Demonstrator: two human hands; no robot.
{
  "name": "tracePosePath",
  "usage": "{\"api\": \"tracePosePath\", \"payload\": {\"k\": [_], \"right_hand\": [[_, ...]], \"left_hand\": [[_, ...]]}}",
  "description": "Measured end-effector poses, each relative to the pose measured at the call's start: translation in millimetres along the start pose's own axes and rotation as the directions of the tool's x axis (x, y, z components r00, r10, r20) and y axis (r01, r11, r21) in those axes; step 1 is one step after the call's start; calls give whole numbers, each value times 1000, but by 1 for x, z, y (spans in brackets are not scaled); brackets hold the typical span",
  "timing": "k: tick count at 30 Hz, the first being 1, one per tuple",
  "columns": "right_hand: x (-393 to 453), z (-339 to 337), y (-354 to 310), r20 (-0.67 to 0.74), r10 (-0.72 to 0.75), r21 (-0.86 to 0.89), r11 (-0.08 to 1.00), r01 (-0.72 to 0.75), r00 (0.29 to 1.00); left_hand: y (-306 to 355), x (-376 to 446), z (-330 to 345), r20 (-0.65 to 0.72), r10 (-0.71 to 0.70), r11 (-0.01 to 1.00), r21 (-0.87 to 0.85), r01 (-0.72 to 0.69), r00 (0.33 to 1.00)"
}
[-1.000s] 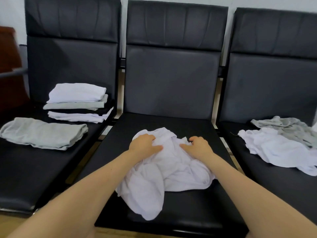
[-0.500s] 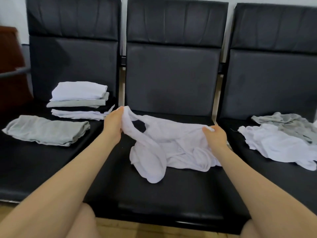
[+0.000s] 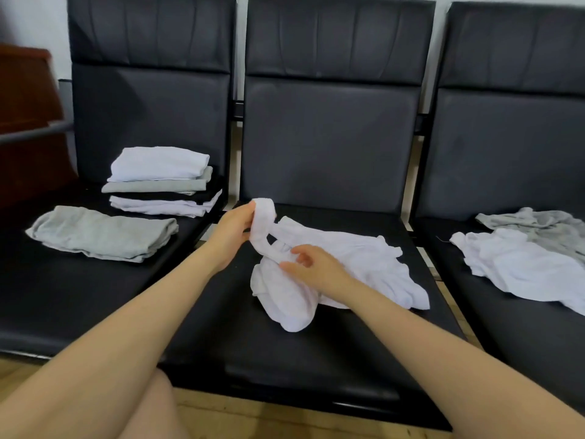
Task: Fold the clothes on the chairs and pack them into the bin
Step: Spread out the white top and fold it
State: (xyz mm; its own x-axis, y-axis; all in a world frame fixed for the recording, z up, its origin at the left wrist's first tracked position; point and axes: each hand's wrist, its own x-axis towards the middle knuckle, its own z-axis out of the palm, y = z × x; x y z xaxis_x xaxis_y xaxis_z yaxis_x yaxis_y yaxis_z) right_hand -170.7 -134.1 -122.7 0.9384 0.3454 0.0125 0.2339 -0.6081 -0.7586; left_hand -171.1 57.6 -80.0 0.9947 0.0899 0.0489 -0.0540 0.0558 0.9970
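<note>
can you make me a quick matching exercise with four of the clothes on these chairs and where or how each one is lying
Things:
1. crumpled white garment
2. single folded grey garment
3. stack of folded white and grey clothes
4. loose grey garment

Places or states:
A. stacked at the back of the left chair seat
B. unfolded at the back of the right chair seat
C. on the middle chair seat, one end held up by the left hand
D. alone near the front of the left chair seat

Pairs: 1-C, 2-D, 3-A, 4-B
</note>
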Motion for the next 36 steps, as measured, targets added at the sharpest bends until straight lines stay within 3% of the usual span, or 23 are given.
{"api": "tracePosePath", "payload": {"k": [2, 4, 6, 9, 13, 18, 23, 28, 29, 31, 33, 36], "right_hand": [[3, 16, -2, 71, 44, -29, 999, -42, 997], [5, 15, -5, 42, 74, 33, 997, -76, 996], [6, 5, -10, 15, 174, 241, 955, -173, 985], [6, -20, -14, -3, 375, 640, 713, -286, 927], [1, -52, -3, -165, 377, 753, 645, -130, 912], [-9, -77, 18, -228, 515, 743, 640, -194, 826], [-11, -90, 26, -284, 636, 726, 632, -273, 718], [-14, -96, 29, -353, 651, 753, 624, -208, 673], [-15, -98, 30, -381, 629, 740, 647, -185, 677], [-14, -100, 31, -417, 634, 733, 658, -172, 651], [-12, -100, 34, -445, 637, 735, 662, -150, 629], [-11, -97, 36, -513, 542, 671, 737, -83, 666]], "left_hand": [[-4, 1, 1, 29, -17, 999, 45, 16, 999], [-8, 4, 3, -37, -64, 991, 113, 68, 997], [-15, 7, 1, -139, -127, 972, 180, 151, 982], [-27, 7, -3, -193, -117, 908, 376, 184, 974], [-44, -2, 6, -44, -67, 783, 617, 80, 997], [-52, -13, 36, 169, 63, 749, 643, -158, 984], [-54, -13, 52, 268, 201, 526, 782, -335, 942], [-50, -13, 51, 510, 66, 315, 805, -503, 858], [-49, -13, 48, 522, 83, 320, 793, -518, 849], [-44, -12, 41, 475, 182, 429, 749, -504, 861], [-36, -11, 30, 363, 293, 555, 689, -467, 884], [-26, -11, 11, 159, 355, 721, 582, -378, 921]]}}
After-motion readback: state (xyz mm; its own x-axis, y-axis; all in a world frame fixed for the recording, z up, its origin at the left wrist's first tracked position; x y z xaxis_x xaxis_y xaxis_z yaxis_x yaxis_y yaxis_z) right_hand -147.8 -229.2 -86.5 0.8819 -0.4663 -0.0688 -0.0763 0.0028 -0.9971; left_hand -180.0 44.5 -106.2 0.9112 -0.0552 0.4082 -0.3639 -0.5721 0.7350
